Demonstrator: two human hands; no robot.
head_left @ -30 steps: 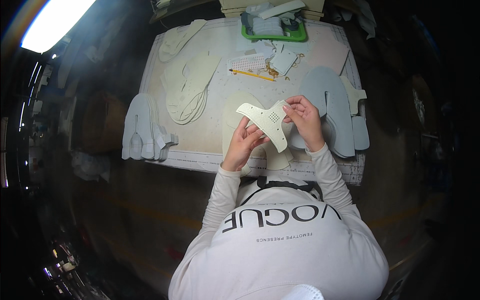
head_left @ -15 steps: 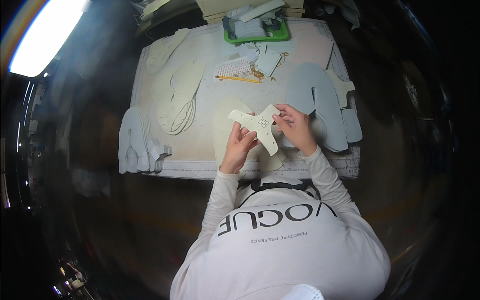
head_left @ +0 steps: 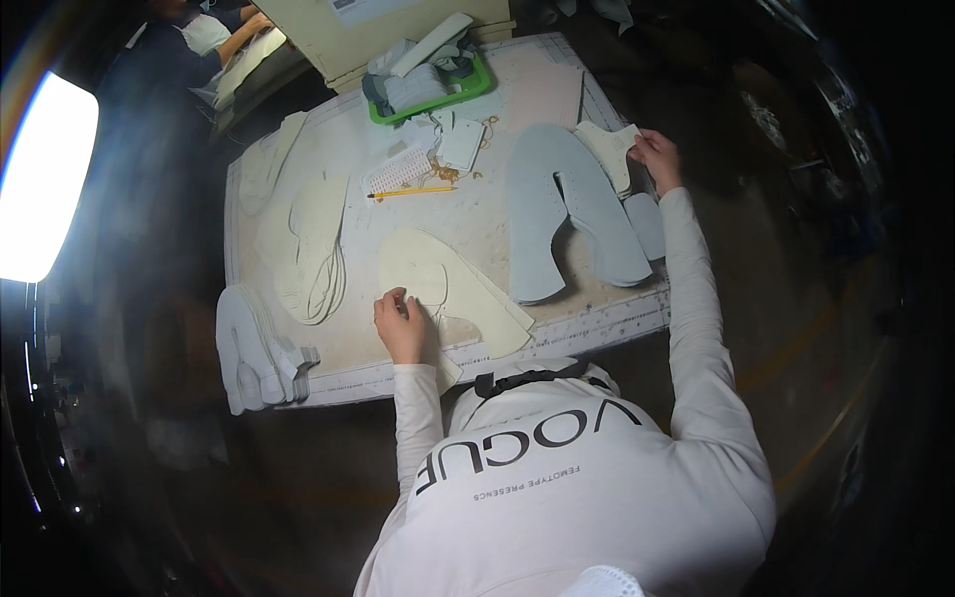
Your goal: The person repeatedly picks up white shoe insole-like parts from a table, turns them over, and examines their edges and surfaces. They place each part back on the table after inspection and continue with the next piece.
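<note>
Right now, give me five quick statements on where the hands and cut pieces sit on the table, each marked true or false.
1. The left hand rests on the cream cut fabric pieces near the table's front edge. True.
2. The right hand holds the yellow pencil. False: the pencil lies alone mid-table; the right hand touches a small white perforated cut piece at the right edge.
3. The green plastic tray sits at the far side of the table. True.
4. The large grey-blue cut pieces lie inside the tray. False: they lie flat on the table.
5. Both hands hold one piece together. False: they are far apart.
</note>
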